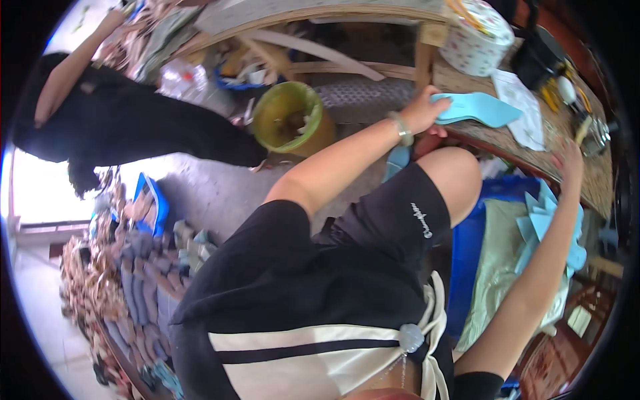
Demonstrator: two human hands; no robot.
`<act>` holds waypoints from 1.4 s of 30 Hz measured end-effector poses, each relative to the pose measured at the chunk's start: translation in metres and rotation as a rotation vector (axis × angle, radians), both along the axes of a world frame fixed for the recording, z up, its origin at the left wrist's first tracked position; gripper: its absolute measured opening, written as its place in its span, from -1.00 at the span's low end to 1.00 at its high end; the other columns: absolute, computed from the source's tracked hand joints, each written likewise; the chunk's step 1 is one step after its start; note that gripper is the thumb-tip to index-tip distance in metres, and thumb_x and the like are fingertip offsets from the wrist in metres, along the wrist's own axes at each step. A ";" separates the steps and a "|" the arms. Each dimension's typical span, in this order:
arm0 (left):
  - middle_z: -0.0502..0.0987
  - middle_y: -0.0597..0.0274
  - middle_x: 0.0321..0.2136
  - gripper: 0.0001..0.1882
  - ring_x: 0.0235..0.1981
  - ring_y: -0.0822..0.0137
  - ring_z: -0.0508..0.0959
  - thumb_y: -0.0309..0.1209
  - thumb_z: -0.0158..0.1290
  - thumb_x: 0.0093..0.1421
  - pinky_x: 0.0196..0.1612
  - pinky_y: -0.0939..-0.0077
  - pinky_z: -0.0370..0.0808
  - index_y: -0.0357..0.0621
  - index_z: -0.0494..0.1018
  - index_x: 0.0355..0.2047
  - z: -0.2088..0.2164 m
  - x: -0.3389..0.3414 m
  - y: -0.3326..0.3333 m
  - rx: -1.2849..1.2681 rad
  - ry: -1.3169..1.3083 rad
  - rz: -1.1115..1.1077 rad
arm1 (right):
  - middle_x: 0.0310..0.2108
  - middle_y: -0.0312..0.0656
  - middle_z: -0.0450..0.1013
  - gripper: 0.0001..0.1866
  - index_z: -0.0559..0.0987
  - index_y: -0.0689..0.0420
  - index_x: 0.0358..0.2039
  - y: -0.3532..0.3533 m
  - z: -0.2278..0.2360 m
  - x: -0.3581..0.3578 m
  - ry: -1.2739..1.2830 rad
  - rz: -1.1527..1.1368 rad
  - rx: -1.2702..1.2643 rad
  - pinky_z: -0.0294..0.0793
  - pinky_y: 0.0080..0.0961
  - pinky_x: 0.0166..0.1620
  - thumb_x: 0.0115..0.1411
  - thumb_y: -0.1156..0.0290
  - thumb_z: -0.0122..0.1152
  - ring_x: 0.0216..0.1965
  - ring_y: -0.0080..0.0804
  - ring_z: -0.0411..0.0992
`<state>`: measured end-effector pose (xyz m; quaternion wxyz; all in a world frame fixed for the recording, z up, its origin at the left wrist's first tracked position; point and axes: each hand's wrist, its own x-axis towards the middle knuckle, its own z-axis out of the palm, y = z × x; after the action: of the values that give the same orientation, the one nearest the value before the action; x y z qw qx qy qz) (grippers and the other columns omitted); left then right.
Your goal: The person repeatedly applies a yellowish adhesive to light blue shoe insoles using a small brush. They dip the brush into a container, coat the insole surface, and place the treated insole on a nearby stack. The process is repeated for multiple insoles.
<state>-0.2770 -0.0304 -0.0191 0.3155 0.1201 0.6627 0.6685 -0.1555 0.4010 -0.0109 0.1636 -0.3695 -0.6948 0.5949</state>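
Note:
My left hand (425, 112) is closed on the heel end of a light blue insole (477, 109), a flat sole-shaped piece held over the near edge of the wooden workbench (490, 139). There may be more than one layer in the grip. Over the bench's right part, my right hand (569, 160) has its fingers drawn together at a short tan stick-like tool (583, 131). Right beside that tool stands a shiny metal jar (598, 139). A white sheet (523, 110) lies on the bench under the insole's tip.
A blue crate (467, 243) at my right holds a greenish plastic sheet and light blue cut pieces (543, 223). On the bench are a floral round container (479, 40) and yellow-handled tools (552, 93). A yellow bin (320, 130), piled soles (143, 280) and another person (133, 113) are leftward.

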 end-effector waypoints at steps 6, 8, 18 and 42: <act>0.51 -0.05 -0.35 -0.33 -0.55 0.23 0.59 -0.04 0.10 0.12 -0.38 0.36 0.53 -0.35 0.19 0.00 0.013 -0.014 0.004 -0.427 0.355 0.100 | -0.03 -0.17 0.45 -0.57 0.31 0.16 0.13 -0.031 0.014 0.012 0.129 0.042 0.076 0.41 -0.66 -0.27 0.32 0.25 -0.03 -0.13 -0.42 0.51; 0.48 -0.06 -0.28 -0.27 -0.45 0.28 0.60 -0.04 0.19 0.06 -0.38 0.40 0.53 -0.37 0.19 0.00 0.003 -0.017 0.006 -0.431 0.403 0.089 | -0.05 -0.17 0.46 -0.59 0.32 0.16 0.12 -0.037 0.015 0.018 0.185 0.031 0.077 0.40 -0.66 -0.27 0.32 0.25 -0.03 -0.14 -0.43 0.51; 0.48 0.04 -0.13 -0.34 -0.07 0.09 0.49 -0.14 0.31 -0.13 -0.01 0.31 0.40 -0.07 0.37 -0.02 -0.005 -0.022 -0.011 -0.387 0.806 0.108 | -0.10 -0.14 0.49 -0.62 0.33 0.15 0.11 -0.083 0.021 0.052 0.247 0.038 0.028 0.40 -0.69 -0.31 0.34 0.29 -0.05 -0.17 -0.49 0.50; 0.26 -0.01 0.15 -0.34 0.09 0.13 0.41 -0.33 -0.01 0.27 0.01 0.30 0.46 -0.21 -0.04 0.28 0.041 0.160 0.054 0.424 0.316 -0.408 | -0.19 -0.26 0.43 -0.66 0.45 0.24 -0.02 -0.289 0.029 0.262 0.649 -0.464 -0.363 0.53 -0.62 -0.44 0.17 0.51 0.16 -0.35 -0.61 0.39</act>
<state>-0.1171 0.0236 0.0220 0.3044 0.4154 0.5118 0.6876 0.1068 0.1122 0.0177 0.4354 -0.3325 -0.3901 0.7400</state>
